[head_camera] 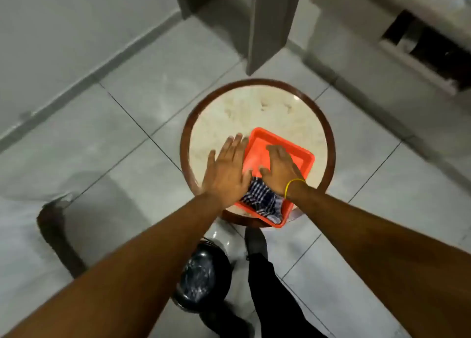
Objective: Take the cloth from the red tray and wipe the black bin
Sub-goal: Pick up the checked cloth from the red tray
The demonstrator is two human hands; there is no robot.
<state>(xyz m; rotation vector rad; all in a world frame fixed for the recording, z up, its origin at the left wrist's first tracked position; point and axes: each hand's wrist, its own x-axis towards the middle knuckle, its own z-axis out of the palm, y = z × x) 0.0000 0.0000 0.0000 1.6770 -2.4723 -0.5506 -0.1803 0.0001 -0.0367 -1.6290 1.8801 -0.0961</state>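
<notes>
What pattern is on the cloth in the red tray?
The cloth has dark blue and white checks, seen in the head view.

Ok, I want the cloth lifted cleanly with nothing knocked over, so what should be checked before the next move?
1. Cloth in red tray: ok, checked cloth lies at the near end.
2. Right hand on cloth: cannot tell; the palm covers the cloth's far edge, the grip is hidden.
3. Left hand free: ok, open and flat at the tray's left edge.
4. Tray seated on round table: not ok, the near corner overhangs the rim.
5. Black bin in view: ok, on the floor below the table.
</notes>
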